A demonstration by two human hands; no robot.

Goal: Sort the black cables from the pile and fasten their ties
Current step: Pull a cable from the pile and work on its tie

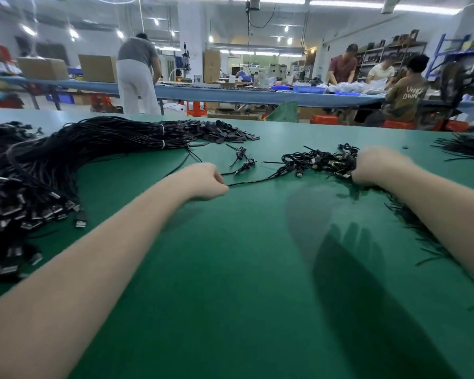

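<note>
Left hand (205,181) curled, pinching a single black cable (257,181) stretched across the green counter (230,269). Right hand (372,165) blurred, resting at a small heap of tied cables (320,161); grip impossible to tell. Large cable pile (66,165) far left, banded with white ties (162,136). Loose ties (422,228) under the right forearm.

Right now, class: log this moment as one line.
left hand: pinches cable | right hand: on small cable pile | big bundle: left
</note>
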